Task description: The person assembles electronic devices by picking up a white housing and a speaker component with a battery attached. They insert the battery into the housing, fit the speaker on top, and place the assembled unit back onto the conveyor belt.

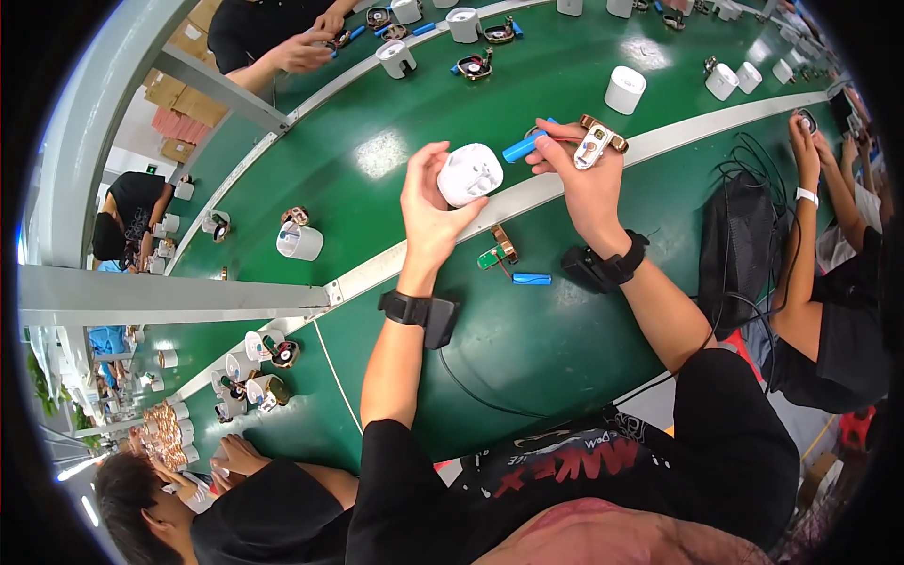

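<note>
My left hand [431, 215] is closed around a white rounded plastic housing [469, 179], its moulded open side turned up. My right hand [591, 196] pinches a blue cylindrical battery [524, 148]. Joined to it by red wires, a white-and-copper component assembly [593, 146] lies against the fingers of that hand. The battery's near end points at the housing, with a small gap between them. On the green bench below my hands rest a small green circuit board [491, 257] with a copper-coloured part and a second blue battery [532, 279].
A pale rail [527, 196] runs across the green bench [490, 367]. Beyond it stand white housings [625, 90] and loose assemblies [474, 64]. A black bag [739, 250] with cables lies at the right. Co-workers sit on both sides; another person's hands [306, 49] work across the bench.
</note>
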Available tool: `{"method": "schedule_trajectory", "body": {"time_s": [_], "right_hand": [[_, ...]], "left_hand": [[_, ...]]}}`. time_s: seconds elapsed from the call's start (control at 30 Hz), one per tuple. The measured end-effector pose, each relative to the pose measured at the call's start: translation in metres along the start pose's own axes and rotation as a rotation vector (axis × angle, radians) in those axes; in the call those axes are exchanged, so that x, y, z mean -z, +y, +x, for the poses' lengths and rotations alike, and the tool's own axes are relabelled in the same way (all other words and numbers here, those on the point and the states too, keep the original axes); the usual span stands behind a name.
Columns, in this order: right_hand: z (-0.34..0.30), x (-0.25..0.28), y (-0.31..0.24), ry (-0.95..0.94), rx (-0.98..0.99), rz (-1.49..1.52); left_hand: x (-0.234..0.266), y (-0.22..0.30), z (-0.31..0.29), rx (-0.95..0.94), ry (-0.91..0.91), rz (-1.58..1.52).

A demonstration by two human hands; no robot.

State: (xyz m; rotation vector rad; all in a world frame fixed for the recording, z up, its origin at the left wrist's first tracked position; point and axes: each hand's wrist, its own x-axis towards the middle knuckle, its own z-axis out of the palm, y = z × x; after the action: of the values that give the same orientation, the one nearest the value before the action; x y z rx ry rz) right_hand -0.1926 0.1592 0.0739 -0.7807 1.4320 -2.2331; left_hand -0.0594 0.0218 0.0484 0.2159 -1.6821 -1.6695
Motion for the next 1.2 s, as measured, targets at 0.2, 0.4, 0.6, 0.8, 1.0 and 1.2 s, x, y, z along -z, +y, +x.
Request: {"method": "schedule_trajectory", "body": {"time_s": [0.2, 0.4, 0.6, 0.8, 1.0, 1.2], "right_hand": [[-0.012, -0.008, 0.009, -0.011, 0.173, -0.123], [-0.015, -0.008, 0.017, -0.006, 0.257, -0.205], [-0.016, -0.007, 0.018, -0.038, 0.287, -0.253], [-0.014, -0.006, 0.015, -0.148, 0.441, -0.540], [-0.017, -0.010, 0.015, -0.271, 0.378, -0.631], [-0.027, -0.016, 0.015, -0.340, 0.112, -0.476]], "left_hand": [[-0.009, -0.004, -0.010, -0.276, 0.107, 0.681], [-0.007, 0.004, -0.008, -0.501, 0.185, 0.831], [-0.004, 0.003, -0.009, -0.605, 0.194, 0.927], [-0.007, 0.004, -0.008, -0.695, 0.138, 0.956], [-0.002, 0.007, -0.007, -0.554, 0.128, 0.889], [-0.007, 0.002, -0.008, -0.479, 0.130, 0.856]]}}
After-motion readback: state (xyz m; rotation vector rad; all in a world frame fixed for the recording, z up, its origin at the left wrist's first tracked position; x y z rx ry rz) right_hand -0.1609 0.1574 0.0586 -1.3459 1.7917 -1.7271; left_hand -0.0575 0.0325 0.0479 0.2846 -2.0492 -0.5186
